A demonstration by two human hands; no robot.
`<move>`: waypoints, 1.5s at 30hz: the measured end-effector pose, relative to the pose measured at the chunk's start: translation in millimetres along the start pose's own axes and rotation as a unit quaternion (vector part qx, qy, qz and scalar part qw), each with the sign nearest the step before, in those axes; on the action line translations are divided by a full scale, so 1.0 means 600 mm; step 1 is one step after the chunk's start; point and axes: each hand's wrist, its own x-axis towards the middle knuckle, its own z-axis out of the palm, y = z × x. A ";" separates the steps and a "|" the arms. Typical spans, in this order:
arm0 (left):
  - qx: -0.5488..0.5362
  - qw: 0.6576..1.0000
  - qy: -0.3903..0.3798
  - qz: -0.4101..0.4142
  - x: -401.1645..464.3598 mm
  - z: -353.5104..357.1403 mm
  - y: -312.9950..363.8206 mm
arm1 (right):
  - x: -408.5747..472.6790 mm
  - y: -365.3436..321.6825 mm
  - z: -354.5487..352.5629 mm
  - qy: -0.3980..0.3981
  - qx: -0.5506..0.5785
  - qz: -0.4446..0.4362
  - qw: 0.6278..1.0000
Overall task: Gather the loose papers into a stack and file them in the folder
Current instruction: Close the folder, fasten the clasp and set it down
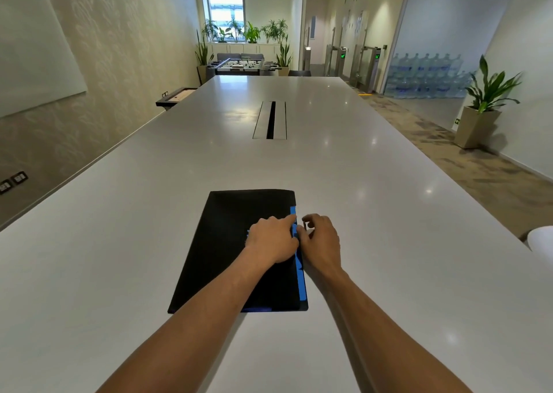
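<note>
Lying flat on the white table, a black folder is seen near the table's close edge, closed, with a blue strip running along its right side. The left hand is laid palm-down on the folder's cover, its fingers stretched toward the blue strip and touching it; nothing is gripped by them. The right hand is placed just beside the folder's right edge, its fingers curled loosely inward, with the thumb brought against the blue strip. Whether anything is pinched by the right fingers cannot be told. Both bare forearms are extended from the bottom of the view. A white rounded object is cut off at the right border, well apart from the folder. A recessed cable slot is set farther along the table's middle.
</note>
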 end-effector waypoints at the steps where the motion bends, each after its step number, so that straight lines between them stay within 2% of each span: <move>1: 0.012 1.000 0.014 0.005 -0.001 0.005 -0.002 | -0.001 0.002 0.002 -0.005 0.016 -0.004 1.000; 5: -0.002 1.000 0.030 -0.001 0.001 0.026 -0.023 | -0.003 0.008 0.006 -0.028 0.050 -0.027 0.998; 8: -0.058 0.995 0.077 0.011 0.001 0.045 -0.048 | -0.006 0.015 0.009 -0.030 0.039 -0.041 0.998; 11: -0.131 0.984 0.117 0.021 -0.006 0.061 -0.064 | -0.007 0.017 0.010 -0.035 0.000 -0.075 0.997; 15: -0.195 0.972 0.125 0.026 -0.013 0.069 -0.068 | -0.013 0.013 0.010 -0.052 -0.082 -0.129 0.987; 24: -0.114 0.982 0.129 0.082 -0.015 0.082 -0.065 | -0.018 0.009 0.015 -0.092 -0.223 -0.164 0.957; 33: -0.086 0.982 0.132 0.107 -0.004 0.088 -0.072 | -0.016 0.010 0.021 -0.095 -0.254 -0.169 0.948; 38: -0.121 0.983 0.111 0.078 -0.004 0.091 -0.074 | -0.023 0.011 0.022 -0.093 -0.259 -0.159 0.948; 41: -0.129 0.977 0.160 0.058 -0.010 0.081 -0.073 | -0.027 0.005 0.016 -0.068 -0.242 -0.127 0.959; 43: -0.110 0.972 0.205 0.013 -0.016 0.066 -0.076 | -0.033 0.000 0.006 -0.042 -0.212 -0.092 0.972; 45: -0.082 0.972 0.213 -0.062 -0.027 0.052 -0.085 | -0.042 -0.007 -0.004 -0.032 -0.182 -0.048 0.981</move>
